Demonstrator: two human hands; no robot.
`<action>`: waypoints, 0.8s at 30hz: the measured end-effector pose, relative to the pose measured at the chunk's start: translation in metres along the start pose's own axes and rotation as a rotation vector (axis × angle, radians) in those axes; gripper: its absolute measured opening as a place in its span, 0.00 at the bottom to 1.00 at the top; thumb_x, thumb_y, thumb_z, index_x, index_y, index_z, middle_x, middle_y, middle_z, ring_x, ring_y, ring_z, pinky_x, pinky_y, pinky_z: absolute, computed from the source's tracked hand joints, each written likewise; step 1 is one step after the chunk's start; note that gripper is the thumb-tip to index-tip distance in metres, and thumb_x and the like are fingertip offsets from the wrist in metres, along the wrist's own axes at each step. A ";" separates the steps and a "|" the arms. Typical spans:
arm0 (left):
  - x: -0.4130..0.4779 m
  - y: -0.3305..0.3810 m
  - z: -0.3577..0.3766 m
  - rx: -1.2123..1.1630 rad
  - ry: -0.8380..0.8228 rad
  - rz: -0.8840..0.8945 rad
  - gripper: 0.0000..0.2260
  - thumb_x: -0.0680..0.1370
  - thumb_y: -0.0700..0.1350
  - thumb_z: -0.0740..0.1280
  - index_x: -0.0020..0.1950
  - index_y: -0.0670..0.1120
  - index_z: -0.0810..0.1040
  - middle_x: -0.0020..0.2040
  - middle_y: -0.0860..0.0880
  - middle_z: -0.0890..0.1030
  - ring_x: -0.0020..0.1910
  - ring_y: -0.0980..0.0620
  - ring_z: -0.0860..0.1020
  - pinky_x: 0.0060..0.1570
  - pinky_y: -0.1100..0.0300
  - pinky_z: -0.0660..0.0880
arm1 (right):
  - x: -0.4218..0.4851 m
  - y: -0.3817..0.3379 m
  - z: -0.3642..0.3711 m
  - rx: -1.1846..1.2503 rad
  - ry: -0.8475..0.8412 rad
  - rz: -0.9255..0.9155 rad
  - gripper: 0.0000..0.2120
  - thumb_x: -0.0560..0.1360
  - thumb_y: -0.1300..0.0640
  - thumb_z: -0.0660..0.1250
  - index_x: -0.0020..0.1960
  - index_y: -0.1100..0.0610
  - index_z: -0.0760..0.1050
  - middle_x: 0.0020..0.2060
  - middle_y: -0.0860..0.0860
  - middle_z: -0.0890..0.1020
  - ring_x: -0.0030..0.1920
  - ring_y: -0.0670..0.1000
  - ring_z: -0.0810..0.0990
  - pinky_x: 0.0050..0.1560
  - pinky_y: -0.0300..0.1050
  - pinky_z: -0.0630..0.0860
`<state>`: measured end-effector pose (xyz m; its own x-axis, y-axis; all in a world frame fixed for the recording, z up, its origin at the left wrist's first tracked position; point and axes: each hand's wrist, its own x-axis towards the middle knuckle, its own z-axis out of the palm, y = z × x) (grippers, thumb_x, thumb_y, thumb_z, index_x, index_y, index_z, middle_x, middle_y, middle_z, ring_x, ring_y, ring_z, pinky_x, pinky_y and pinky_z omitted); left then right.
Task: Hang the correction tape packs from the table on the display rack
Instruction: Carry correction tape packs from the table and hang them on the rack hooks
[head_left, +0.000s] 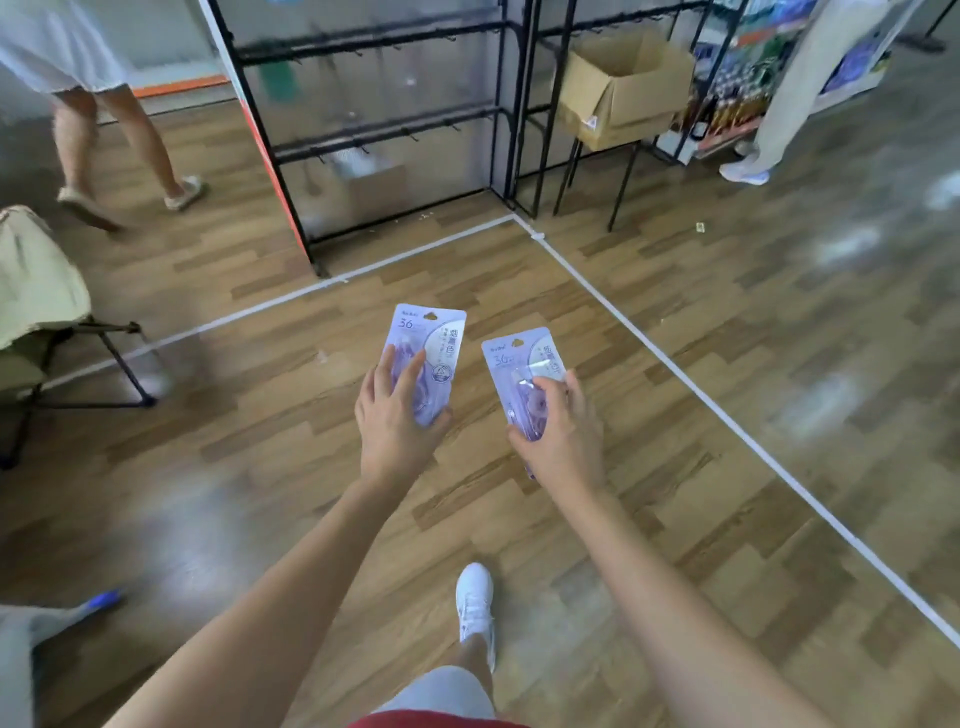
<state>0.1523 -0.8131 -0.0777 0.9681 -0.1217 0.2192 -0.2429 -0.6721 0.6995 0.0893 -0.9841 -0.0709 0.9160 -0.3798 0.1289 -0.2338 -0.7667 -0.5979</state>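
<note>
Two lilac blister-carded correction tape packs (427, 358) (524, 374), one gripped by curled fingers of each hand (395, 415) (561, 436), hang-holes upward, ready for the black wire display rack (384, 130).

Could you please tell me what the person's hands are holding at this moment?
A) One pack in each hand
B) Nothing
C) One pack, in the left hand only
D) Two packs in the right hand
A: the left hand holds the left pack and the right hand holds the right pack.
</note>
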 end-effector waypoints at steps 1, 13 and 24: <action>0.016 0.004 0.006 0.000 0.012 0.017 0.31 0.68 0.47 0.72 0.71 0.48 0.70 0.74 0.43 0.63 0.70 0.38 0.63 0.67 0.43 0.60 | 0.018 0.002 -0.002 0.003 0.014 -0.002 0.28 0.68 0.56 0.74 0.65 0.60 0.72 0.69 0.61 0.66 0.65 0.62 0.69 0.61 0.52 0.65; 0.212 0.057 0.074 -0.001 0.090 0.093 0.32 0.69 0.41 0.74 0.72 0.48 0.69 0.75 0.44 0.62 0.73 0.40 0.59 0.70 0.46 0.55 | 0.223 0.026 -0.028 0.010 0.093 -0.001 0.28 0.70 0.54 0.72 0.68 0.58 0.68 0.72 0.58 0.62 0.66 0.59 0.66 0.64 0.48 0.62; 0.388 0.092 0.166 0.012 0.199 0.050 0.30 0.70 0.42 0.74 0.71 0.47 0.70 0.73 0.42 0.64 0.72 0.38 0.61 0.68 0.43 0.58 | 0.434 0.072 -0.040 0.055 0.131 -0.132 0.28 0.68 0.54 0.74 0.65 0.61 0.71 0.67 0.59 0.68 0.61 0.61 0.70 0.58 0.51 0.67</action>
<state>0.5156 -1.0430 -0.0416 0.9233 -0.0089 0.3840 -0.2880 -0.6777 0.6766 0.4571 -1.2253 -0.0261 0.8865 -0.3448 0.3087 -0.0929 -0.7860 -0.6112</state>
